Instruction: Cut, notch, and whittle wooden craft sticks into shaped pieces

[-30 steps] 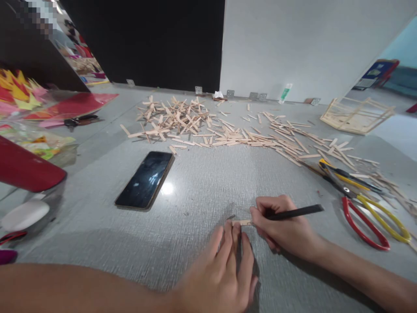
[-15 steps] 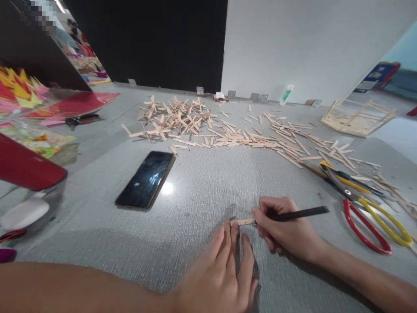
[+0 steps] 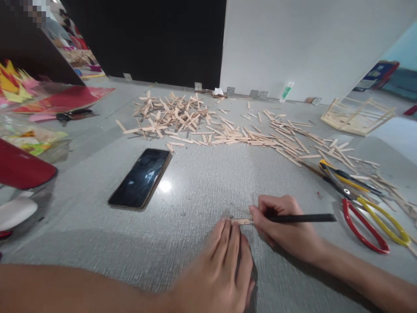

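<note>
A small wooden craft stick [image 3: 243,221] with dark line marks lies on the grey table, its ends hidden by my fingers. My left hand [image 3: 224,265], fingers stretched and close together, presses the stick's left part down with its fingertips. Closed around a black pen [image 3: 302,218], my right hand [image 3: 283,221] rests at the stick's right end. The pen's back end points right, and its tip is hidden behind my fingers.
Loose craft sticks [image 3: 234,137] and crossed ones [image 3: 176,113] spread across the back. A phone [image 3: 140,178] lies left, scissors [image 3: 347,191] and a yellow cutter [image 3: 342,176] right. A small stick frame [image 3: 358,116] stands at the far right; a red cylinder [image 3: 26,167] lies at left.
My left fingers have drawn closer together on the stick. The pen's back end has swung lower and to the right. The view has shifted slightly.
</note>
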Action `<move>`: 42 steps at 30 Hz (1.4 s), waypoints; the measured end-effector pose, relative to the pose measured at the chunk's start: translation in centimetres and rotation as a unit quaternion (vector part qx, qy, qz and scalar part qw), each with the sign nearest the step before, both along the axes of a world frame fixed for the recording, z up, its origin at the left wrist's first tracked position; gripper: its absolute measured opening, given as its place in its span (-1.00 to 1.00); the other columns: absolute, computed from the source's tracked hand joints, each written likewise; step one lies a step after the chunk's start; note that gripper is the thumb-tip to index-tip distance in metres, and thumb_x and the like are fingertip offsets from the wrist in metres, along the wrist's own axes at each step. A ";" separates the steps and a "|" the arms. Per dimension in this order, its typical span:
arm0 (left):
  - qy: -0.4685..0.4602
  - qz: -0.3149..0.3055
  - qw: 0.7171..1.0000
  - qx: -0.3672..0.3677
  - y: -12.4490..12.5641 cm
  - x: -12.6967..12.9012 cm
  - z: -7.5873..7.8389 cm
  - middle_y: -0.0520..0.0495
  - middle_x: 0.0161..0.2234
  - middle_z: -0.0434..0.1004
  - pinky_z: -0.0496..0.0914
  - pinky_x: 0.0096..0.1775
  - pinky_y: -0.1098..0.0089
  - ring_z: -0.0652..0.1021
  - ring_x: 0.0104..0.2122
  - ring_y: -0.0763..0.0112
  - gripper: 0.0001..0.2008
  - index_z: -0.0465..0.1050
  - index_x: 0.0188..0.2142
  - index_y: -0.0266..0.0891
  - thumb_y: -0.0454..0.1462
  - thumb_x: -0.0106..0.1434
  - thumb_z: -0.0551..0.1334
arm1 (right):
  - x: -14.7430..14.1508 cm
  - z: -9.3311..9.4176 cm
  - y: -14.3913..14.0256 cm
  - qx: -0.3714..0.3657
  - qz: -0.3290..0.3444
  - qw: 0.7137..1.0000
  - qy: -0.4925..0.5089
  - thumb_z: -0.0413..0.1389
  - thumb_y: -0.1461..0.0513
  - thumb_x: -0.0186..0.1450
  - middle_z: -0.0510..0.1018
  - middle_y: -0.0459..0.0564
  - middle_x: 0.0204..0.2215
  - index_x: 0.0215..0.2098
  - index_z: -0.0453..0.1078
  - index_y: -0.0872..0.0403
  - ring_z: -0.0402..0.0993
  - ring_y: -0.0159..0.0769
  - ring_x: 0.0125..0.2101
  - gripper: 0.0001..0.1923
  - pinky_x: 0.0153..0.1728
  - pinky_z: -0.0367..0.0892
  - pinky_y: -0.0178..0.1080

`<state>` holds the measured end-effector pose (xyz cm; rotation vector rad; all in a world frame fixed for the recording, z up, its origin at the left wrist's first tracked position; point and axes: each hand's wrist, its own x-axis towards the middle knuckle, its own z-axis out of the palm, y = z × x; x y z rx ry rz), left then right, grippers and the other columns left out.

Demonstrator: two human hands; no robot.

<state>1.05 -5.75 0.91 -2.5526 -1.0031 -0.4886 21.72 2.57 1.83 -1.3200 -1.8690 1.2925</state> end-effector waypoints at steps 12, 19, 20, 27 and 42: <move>-0.006 0.004 1.000 -0.026 -0.1 -0.1 -0.2 -0.46 0.12 0.61 0.36 0.25 0.09 0.63 0.13 -0.07 -0.57 0.41 0.13 -0.54 -0.17 0.50 0.14 | -0.2 -0.1 0.1 -0.032 0.006 0.999 0.009 0.12 0.11 0.48 0.32 -0.26 -0.76 -0.57 0.17 0.01 0.22 -0.55 -0.81 -0.53 -0.76 0.08 -0.46; -0.008 0.010 1.000 -0.023 -0.3 0.0 -0.3 -0.48 0.10 0.62 0.31 0.28 0.09 0.63 0.13 -0.07 -0.57 0.40 0.14 -0.53 -0.17 0.50 0.10 | -0.2 -0.2 0.0 -0.027 0.002 1.000 0.008 0.12 0.12 0.47 0.29 -0.28 -0.79 -0.58 0.15 0.00 0.17 -0.56 -0.82 -0.53 -0.77 0.03 -0.46; -0.005 0.012 1.000 -0.025 -0.3 0.0 -0.2 -0.47 0.10 0.62 0.32 0.28 0.10 0.63 0.13 -0.06 -0.57 0.40 0.14 -0.52 -0.16 0.50 0.10 | -0.2 -0.2 -0.1 -0.025 0.002 1.000 0.005 0.12 0.13 0.47 0.27 -0.29 -0.79 -0.58 0.14 0.00 0.16 -0.57 -0.82 -0.52 -0.77 0.02 -0.46; -0.001 0.011 1.000 -0.027 -0.4 -0.1 -0.2 -0.44 0.11 0.62 0.38 0.23 0.11 0.63 0.13 -0.05 -0.56 0.40 0.15 -0.50 -0.14 0.50 0.11 | -0.2 -0.1 0.0 -0.011 0.009 1.000 -0.004 0.12 0.17 0.46 0.26 -0.29 -0.80 -0.60 0.12 0.00 0.15 -0.56 -0.83 -0.53 -0.77 0.05 -0.46; -0.005 0.016 0.999 -0.027 -0.5 0.0 -0.1 -0.44 0.10 0.63 0.40 0.22 0.12 0.63 0.13 -0.04 -0.57 0.40 0.14 -0.49 -0.14 0.50 0.11 | -0.3 0.0 0.2 -0.014 0.005 1.000 0.010 0.11 0.19 0.45 0.28 -0.28 -0.80 -0.62 0.16 0.00 0.18 -0.56 -0.84 -0.53 -0.79 0.08 -0.47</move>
